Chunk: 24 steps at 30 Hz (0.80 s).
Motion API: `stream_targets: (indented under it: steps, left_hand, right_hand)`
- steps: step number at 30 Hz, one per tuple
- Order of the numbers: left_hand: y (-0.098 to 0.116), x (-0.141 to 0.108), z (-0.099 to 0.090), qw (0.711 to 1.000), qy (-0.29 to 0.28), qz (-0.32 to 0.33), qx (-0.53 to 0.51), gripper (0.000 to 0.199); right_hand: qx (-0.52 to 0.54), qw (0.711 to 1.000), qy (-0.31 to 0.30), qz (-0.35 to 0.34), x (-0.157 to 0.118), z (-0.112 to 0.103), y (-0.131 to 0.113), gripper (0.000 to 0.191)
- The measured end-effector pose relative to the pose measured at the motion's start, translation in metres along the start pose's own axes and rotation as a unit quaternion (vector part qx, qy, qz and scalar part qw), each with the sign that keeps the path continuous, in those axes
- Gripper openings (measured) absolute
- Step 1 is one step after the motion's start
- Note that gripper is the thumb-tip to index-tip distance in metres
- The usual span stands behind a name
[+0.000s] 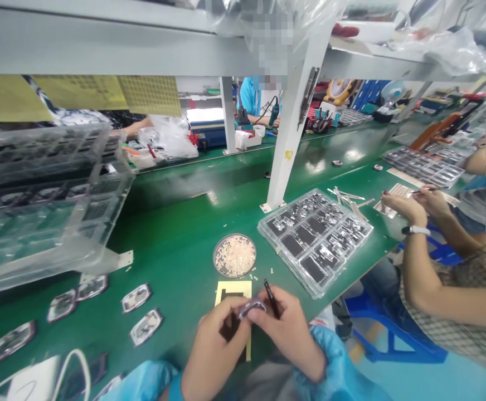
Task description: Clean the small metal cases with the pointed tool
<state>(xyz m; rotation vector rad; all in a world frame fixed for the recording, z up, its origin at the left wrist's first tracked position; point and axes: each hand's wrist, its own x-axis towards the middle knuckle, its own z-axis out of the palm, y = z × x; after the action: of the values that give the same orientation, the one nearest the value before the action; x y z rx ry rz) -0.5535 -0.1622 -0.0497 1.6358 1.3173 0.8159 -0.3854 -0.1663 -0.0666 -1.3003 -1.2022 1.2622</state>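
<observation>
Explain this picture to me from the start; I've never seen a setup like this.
There is no machine doing the handling here, just a person's two bare hands. The single picture comes from a camera worn on that person's head, looking forward and down. The left hand and right hand hold a small purple-edged part between them; the right also holds a slim dark tool, perhaps tweezers. Below them is a yellow card on a green table. Beyond it sits a round dish of small pale pieces. To its right is a clear plastic box with compartments of parts. More loose parts lie at left. The hand at far right belongs to someone else.
</observation>
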Motion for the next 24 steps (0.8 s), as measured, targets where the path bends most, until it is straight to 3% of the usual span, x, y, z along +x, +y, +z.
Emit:
stream_targets:
  steps: [4,8,14,17,24]
  left_hand:
    - [-0.002,-0.002,-0.005,0.997,-0.008,0.071,0.043,0.029]
    - [-0.007,-0.004,-0.008,0.995,-0.011,0.082,0.055,0.032]
    - [-0.004,-0.009,-0.011,0.995,-0.023,0.093,0.016,0.037]
    - [-0.004,-0.01,-0.008,0.997,0.004,0.072,-0.008,0.029]
    - [-0.008,-0.009,0.0,0.996,0.027,0.041,-0.077,0.024]
  right_hand:
    - [-0.001,0.997,-0.03,-0.073,0.004,0.002,-0.001,0.026]
    - [0.011,0.992,-0.039,-0.117,0.006,0.002,-0.007,0.024]
    - [0.016,0.992,-0.029,-0.121,0.003,0.01,-0.015,0.031]
    - [0.025,0.992,-0.027,-0.12,0.002,0.016,-0.013,0.035]
    - [0.105,0.989,-0.002,-0.099,0.004,0.033,-0.001,0.027]
